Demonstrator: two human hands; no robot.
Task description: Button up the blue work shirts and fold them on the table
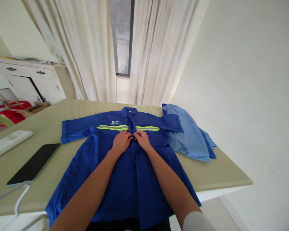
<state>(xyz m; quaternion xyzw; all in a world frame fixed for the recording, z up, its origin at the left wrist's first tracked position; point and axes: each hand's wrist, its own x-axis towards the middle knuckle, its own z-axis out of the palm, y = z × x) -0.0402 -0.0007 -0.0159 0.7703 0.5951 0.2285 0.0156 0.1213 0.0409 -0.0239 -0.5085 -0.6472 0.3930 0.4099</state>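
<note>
A blue work shirt point(120, 179) with yellow-green reflective stripes lies face up, its collar at the far side and its sleeves spread. Its lower hem hangs over the near table edge. At the front opening, just below the stripe, my left hand point(121, 141) is closed with its fingertips on the placket. My right hand point(142, 139) pinches the opposite placket edge right beside it. The fingertips of both hands almost meet. Above them the front gapes near the collar; below, one front edge lies over the other. Any button between the fingers is hidden.
Folded light and dark blue clothes point(186, 138) lie at the right, partly under a sleeve. A black phone point(35, 163) with a white cable point(20, 200) and a white device point(11, 141) rest at the left of the table point(221, 170). A wall stands close on the right.
</note>
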